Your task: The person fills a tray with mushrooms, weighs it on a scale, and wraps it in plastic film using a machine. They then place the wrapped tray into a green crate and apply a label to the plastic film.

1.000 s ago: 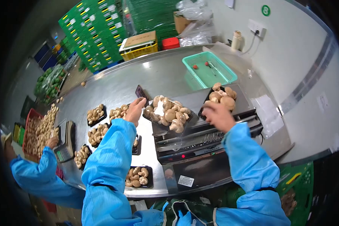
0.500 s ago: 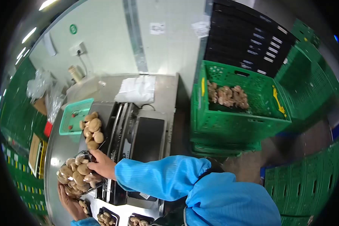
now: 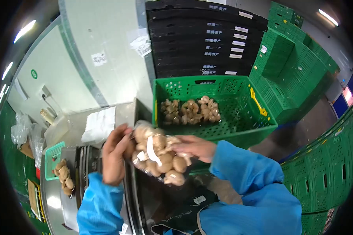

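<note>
A clear film-wrapped pack of rounded, smooth tan mushrooms (image 3: pixel 161 152) is held between the left hand (image 3: pixel 115 152) and right hand (image 3: pixel 196 148), fingers clamped on its opposite sides, near a perforated green plastic crate (image 3: pixel 227 135) holding more packs.

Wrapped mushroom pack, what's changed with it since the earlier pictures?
The pack has moved right, off the wrapping machine and toward the green crate. Your left hand and right hand now hold it; the right has left the other tray of mushrooms, which still sits by the teal basket.
</note>
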The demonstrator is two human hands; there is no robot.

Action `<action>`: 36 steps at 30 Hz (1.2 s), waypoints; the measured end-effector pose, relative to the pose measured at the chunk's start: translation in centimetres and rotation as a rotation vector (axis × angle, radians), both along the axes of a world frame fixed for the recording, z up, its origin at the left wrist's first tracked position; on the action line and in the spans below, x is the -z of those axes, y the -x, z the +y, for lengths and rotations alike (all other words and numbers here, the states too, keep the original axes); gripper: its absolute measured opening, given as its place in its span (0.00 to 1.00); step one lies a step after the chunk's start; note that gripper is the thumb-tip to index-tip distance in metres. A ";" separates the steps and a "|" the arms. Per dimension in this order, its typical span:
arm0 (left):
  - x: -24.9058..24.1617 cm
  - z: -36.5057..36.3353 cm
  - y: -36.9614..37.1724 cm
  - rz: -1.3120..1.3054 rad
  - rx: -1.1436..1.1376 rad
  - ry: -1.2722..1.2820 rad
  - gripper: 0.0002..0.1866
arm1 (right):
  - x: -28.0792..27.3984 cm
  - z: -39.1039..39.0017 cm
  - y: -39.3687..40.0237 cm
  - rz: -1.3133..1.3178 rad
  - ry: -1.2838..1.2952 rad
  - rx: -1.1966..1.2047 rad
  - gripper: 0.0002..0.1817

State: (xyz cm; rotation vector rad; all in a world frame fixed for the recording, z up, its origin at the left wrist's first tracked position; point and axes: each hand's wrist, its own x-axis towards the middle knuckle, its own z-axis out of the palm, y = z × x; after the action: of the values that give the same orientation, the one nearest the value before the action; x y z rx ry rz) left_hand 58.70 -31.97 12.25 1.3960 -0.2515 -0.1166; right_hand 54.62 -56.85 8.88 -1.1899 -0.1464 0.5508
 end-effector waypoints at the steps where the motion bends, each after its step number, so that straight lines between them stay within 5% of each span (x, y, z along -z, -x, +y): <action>1: 0.2 -3.9 -2.2 -0.016 0.045 0.055 0.21 | -0.7 -3.4 -0.5 0.098 0.027 0.075 0.26; 6: 0.5 -17.8 -9.1 -0.046 0.277 0.042 0.25 | 5.2 -23.7 -5.8 0.186 0.104 0.573 0.23; 10: 1.4 -19.2 -10.2 0.040 0.350 -0.025 0.19 | 15.9 -38.6 -9.9 0.286 0.289 0.807 0.28; 13: 2.3 -16.9 -10.6 0.091 0.159 -0.042 0.15 | 27.0 -45.5 -11.6 0.388 0.397 0.876 0.23; 16: 3.0 -13.0 -9.8 0.159 -0.051 0.007 0.15 | 28.5 -43.9 -11.7 0.543 0.241 0.829 0.22; 19: 3.4 -8.8 -8.0 0.137 -0.222 -0.037 0.14 | 31.0 -42.2 -12.9 0.530 0.378 0.808 0.22; 20: 3.6 -7.1 -6.8 0.148 -0.311 -0.079 0.14 | 38.6 -48.2 -13.5 0.595 0.386 0.755 0.25; 21: 3.4 -5.8 -5.8 0.156 -0.403 -0.204 0.13 | 38.3 -50.7 -13.3 -0.019 1.015 0.221 0.24; 22: 3.3 -4.0 -4.2 0.094 -0.421 -0.310 0.14 | 33.5 -49.1 -13.4 -0.294 1.154 0.001 0.22; 25: 3.5 1.6 1.2 0.133 -0.647 -0.336 0.15 | 31.0 -48.0 -15.7 -0.044 0.044 0.413 0.22; 26: 4.0 3.5 3.3 0.106 -0.715 -0.305 0.14 | 32.2 -55.2 -20.3 -0.310 0.916 0.327 0.14; 27: 4.4 5.3 5.4 0.115 -0.808 -0.240 0.14 | 31.6 -56.1 -21.9 -0.351 1.434 0.394 0.22; 28: 4.7 7.2 7.5 0.112 -0.872 -0.162 0.14 | 28.3 -51.5 -24.0 -0.168 1.232 0.645 0.22; 30: 6.0 11.1 11.4 0.103 -1.043 -0.114 0.13 | 11.7 -31.9 -23.0 -0.030 1.073 0.452 0.22; 32: 6.9 15.5 15.5 0.075 -1.175 -0.162 0.12 | 6.8 -21.5 -22.5 -0.330 0.784 0.344 0.21; 34: 7.8 20.2 19.3 0.060 -1.254 0.051 0.12 | 3.5 -11.0 -21.2 -0.391 0.579 0.175 0.20; 36: 7.8 24.1 22.7 0.038 -1.261 0.180 0.15 | 0.3 1.1 -17.7 -0.489 0.580 -0.061 0.21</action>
State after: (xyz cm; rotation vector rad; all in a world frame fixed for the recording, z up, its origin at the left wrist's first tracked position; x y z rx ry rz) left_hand 35.99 -7.82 4.50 1.1561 0.6537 0.8950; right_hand 72.36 -55.74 8.60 -1.8815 -0.4620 0.3508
